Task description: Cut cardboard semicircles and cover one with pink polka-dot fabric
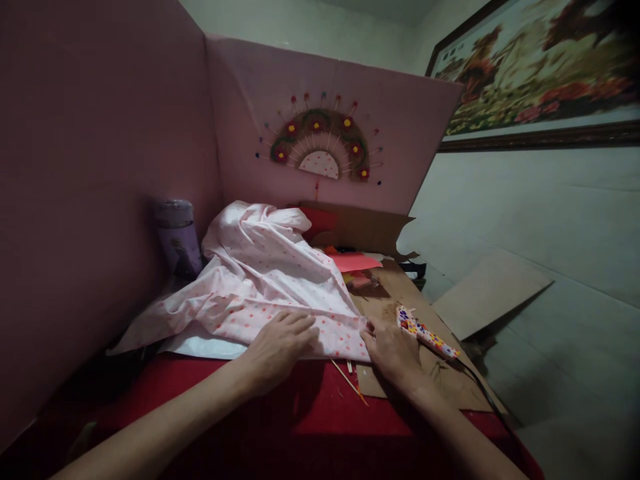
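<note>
A pale pink cloth (pixel 260 280) with small red dots lies bunched on the red table (pixel 280 413). My left hand (pixel 280 343) lies flat on the cloth's near edge, fingers stretched out and together. My right hand (pixel 393 350) pinches the cloth's right corner between thumb and fingers. Just right of that hand lies a white glue gun (pixel 425 333) covered in coloured dots, on a brown cardboard sheet (pixel 400 293). A thin wooden stick (pixel 350 383) lies on the table between my hands.
A pink folded board (pixel 125 147) walls the table at left and back, with a decorated fan (pixel 320 147) pinned on it. A purple bottle (pixel 177 237) stands at the left. Red paper pieces (pixel 353 261) lie behind the cloth. Loose cardboard (pixel 490 293) rests on the floor at right.
</note>
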{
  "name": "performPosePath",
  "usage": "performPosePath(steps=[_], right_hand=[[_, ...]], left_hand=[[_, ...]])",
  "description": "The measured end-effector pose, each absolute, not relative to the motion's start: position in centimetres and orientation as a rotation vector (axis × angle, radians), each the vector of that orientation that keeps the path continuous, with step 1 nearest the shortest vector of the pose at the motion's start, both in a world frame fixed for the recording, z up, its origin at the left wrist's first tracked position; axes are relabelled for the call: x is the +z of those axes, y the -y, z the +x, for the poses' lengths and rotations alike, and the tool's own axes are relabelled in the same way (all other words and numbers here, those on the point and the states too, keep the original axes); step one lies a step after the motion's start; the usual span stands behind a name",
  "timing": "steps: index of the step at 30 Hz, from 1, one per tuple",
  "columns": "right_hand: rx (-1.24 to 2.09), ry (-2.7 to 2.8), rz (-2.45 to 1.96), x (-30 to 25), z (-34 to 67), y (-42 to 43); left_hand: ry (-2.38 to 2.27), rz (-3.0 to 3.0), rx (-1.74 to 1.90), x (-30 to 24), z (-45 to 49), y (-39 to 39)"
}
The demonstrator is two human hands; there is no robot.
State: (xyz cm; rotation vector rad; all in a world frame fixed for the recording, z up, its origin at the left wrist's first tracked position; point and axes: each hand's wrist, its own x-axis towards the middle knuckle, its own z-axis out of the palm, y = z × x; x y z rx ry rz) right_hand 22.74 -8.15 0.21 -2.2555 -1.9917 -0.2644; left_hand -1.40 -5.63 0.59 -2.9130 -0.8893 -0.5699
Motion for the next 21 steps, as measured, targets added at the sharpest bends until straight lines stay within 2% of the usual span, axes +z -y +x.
performPosePath(steps=[5,8,11,13,17,21], right_hand=[[-0.314,1.856,-2.234,1.3,23.6,7.9],[-0.292,1.938,-1.798,1.5,23.7,6.9],[-0.099,2.277,-1.373,1.1,23.6,5.7],[-0.112,2.386,-1.42,1.0,23.7,5.0],[-0.285,2.189,-1.725,1.6,23.8,4.5],[-0.118,2.069,-1.583,2.2,22.8,4.2]], left_hand=[[0.85,-2.989,-0.374,-1.2,-1.1,5.4],[0.86,-3.004,-0.344,-1.6,-1.7,5.2],[0.883,-3.031,-0.369,-1.7,-1.9,5.3],[0.93,-3.033,-0.391,-1.7,-1.9,5.5],[1.021,-3.03,-0.452,-1.6,-1.9,5.8],[1.116,-2.96,-0.53,-0.7,-1.2,5.8]])
